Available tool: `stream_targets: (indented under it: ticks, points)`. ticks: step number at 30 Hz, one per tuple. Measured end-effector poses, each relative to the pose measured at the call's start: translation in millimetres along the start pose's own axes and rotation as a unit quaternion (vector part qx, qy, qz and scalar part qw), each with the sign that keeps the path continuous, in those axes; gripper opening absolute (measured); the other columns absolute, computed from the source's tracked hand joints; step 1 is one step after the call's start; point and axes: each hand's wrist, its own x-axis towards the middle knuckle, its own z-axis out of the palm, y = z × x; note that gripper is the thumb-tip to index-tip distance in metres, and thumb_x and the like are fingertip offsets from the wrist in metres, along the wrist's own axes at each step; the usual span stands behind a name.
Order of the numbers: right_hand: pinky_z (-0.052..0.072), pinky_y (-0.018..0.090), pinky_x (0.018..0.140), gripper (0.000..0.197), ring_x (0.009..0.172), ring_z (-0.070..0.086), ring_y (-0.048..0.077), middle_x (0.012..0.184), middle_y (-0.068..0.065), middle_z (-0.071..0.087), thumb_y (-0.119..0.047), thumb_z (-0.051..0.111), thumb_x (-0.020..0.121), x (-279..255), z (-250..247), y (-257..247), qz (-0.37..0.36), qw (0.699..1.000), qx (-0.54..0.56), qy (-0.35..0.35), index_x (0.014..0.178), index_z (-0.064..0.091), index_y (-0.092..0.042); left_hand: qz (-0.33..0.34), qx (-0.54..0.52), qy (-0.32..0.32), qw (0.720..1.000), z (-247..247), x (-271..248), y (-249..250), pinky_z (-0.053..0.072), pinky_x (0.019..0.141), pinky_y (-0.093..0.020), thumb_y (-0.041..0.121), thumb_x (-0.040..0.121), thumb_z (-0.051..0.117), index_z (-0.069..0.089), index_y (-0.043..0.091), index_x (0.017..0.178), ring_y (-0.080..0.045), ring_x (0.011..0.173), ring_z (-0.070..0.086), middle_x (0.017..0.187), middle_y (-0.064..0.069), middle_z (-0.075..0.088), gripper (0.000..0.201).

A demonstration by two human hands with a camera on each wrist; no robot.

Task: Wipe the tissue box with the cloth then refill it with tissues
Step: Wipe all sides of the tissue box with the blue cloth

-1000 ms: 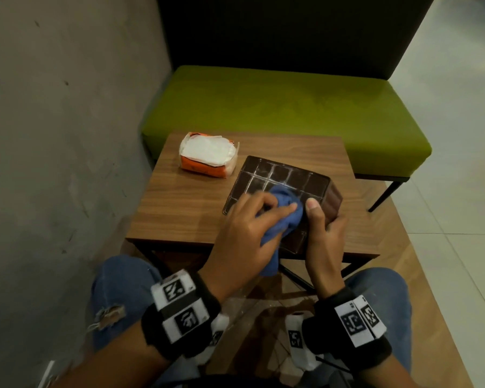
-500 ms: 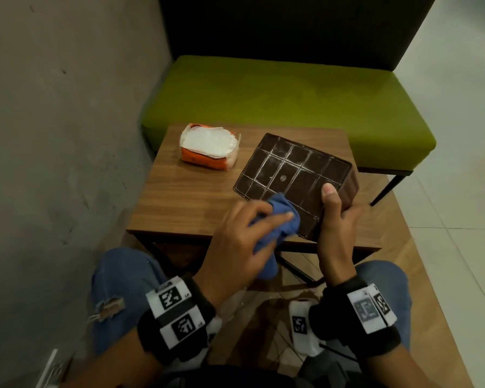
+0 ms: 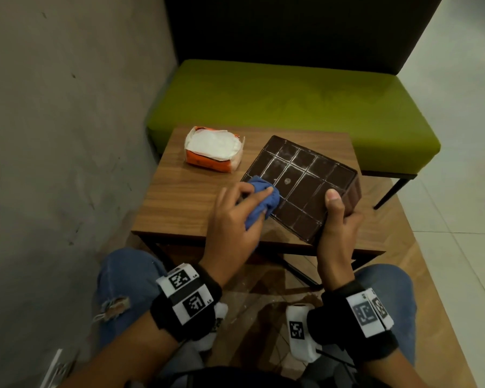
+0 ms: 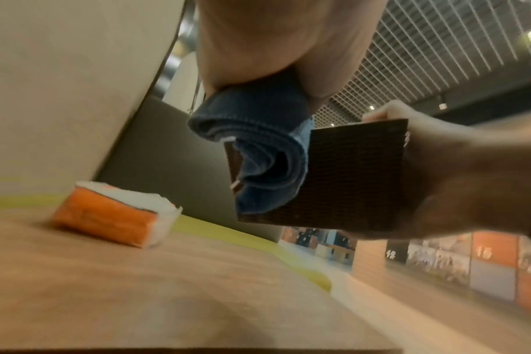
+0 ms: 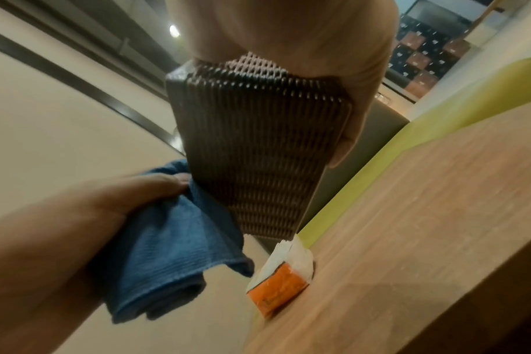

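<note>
The dark brown tissue box [image 3: 305,180] is tilted above the table with its gridded underside facing me; its woven side shows in both wrist views [image 4: 355,172] [image 5: 255,153]. My right hand [image 3: 337,217] grips its near right corner, thumb on the gridded face. My left hand [image 3: 235,211] holds the bunched blue cloth [image 3: 263,197] [image 4: 267,153] [image 5: 167,242] and presses it on the box's left part. An orange pack of white tissues [image 3: 213,149] [image 4: 112,215] [image 5: 282,277] lies at the table's far left.
The small wooden table [image 3: 191,197] stands against a grey wall [image 3: 67,135] on the left. A green bench [image 3: 291,99] with a dark backrest runs behind it. My knees in blue jeans are under the near edge. Tiled floor lies to the right.
The box has been lifted and tilted up more steeply toward me. The cloth has slid from the box's near middle to its left part.
</note>
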Motion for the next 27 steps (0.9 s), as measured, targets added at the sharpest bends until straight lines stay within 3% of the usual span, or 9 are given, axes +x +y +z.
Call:
stream_targets:
  ticks: [5,8,12,16,18,20,22,24,27]
  points:
    - [0.052,0.051,0.094,0.056,0.102,0.065,0.016,0.104,-0.01,0.062,-0.071,0.059,0.06,7,-3,-12,-0.024,1.0,0.0,0.001,0.1,0.045,-0.035,0.089,0.015,-0.066,0.994,-8,-9,7,0.038,0.084,-0.02,0.012,0.08,0.058,0.06,0.017,0.124,-0.013,0.1,0.044,0.109,0.005,0.044,0.045]
    - [0.051,0.053,0.096,0.09,0.108,0.065,0.021,0.116,0.002,0.066,-0.083,0.064,0.058,4,0,-16,-0.019,0.999,0.024,-0.007,0.121,0.052,-0.019,0.119,0.072,-0.127,0.982,-13,-17,-5,0.045,0.075,-0.037,0.017,0.08,0.057,0.065,0.019,0.112,-0.019,0.097,0.049,0.107,0.001,0.052,0.033]
    - [0.054,0.051,0.091,0.088,0.104,0.067,0.021,0.113,0.006,0.067,-0.074,0.062,0.066,-3,13,-30,-0.068,0.997,-0.007,-0.047,0.123,0.049,-0.009,0.036,-0.01,-0.131,0.991,-6,-21,1,0.046,0.074,-0.039,0.02,0.086,0.054,0.067,0.013,0.102,-0.02,0.096,0.05,0.104,-0.002,0.055,0.021]
    - [0.054,0.045,0.092,0.064,0.099,0.065,0.009,0.104,-0.009,0.063,-0.07,0.058,0.062,13,6,-32,-0.074,0.997,-0.001,-0.026,0.109,0.05,-0.026,-0.003,-0.019,-0.08,0.997,-15,-29,-16,0.044,0.08,-0.027,0.024,0.088,0.054,0.064,0.011,0.102,-0.014,0.094,0.049,0.1,0.002,0.05,0.022]
    - [0.055,0.049,0.093,0.081,0.103,0.067,0.016,0.111,-0.003,0.066,-0.076,0.065,0.057,21,0,-28,-0.032,0.999,0.01,-0.042,0.116,0.052,-0.022,-0.078,-0.038,-0.002,0.996,-24,-21,-21,0.042,0.083,-0.013,0.02,0.088,0.059,0.063,0.008,0.102,-0.009,0.091,0.051,0.101,0.0,0.049,0.019]
    - [0.055,0.051,0.092,0.11,0.106,0.068,0.025,0.121,0.011,0.067,-0.081,0.072,0.047,27,-7,-21,0.013,0.997,0.022,-0.076,0.129,0.052,-0.01,-0.199,-0.057,0.065,0.976,-35,-5,-30,0.042,0.081,-0.011,0.012,0.088,0.061,0.063,0.007,0.097,-0.012,0.088,0.054,0.099,-0.003,0.053,0.01]
    - [0.057,0.047,0.089,0.107,0.105,0.07,0.025,0.121,0.014,0.068,-0.075,0.074,0.05,33,-13,-22,0.036,0.992,0.016,-0.122,0.132,0.053,-0.009,-0.341,-0.196,0.021,0.919,-52,15,-34,0.046,0.087,-0.025,0.025,0.09,0.058,0.064,0.011,0.092,-0.02,0.094,0.06,0.098,-0.004,0.063,0.016]
    - [0.058,0.043,0.087,0.084,0.104,0.07,0.024,0.118,0.011,0.071,-0.063,0.066,0.063,38,-17,-26,0.046,0.982,-0.012,-0.181,0.129,0.058,-0.013,-0.4,-0.283,-0.076,0.868,-65,31,-24,0.044,0.096,-0.035,0.044,0.088,0.051,0.064,0.013,0.105,-0.017,0.098,0.062,0.102,-0.002,0.067,0.038]
    - [0.057,0.039,0.083,0.046,0.095,0.073,0.022,0.109,0.012,0.074,-0.05,0.064,0.075,45,-20,-38,0.066,0.961,-0.053,-0.262,0.11,0.069,-0.019,-0.382,-0.257,-0.142,0.876,-65,35,-13,0.032,0.096,-0.026,0.029,0.095,0.042,0.044,0.022,0.12,-0.015,0.106,0.051,0.104,0.008,0.047,0.026]
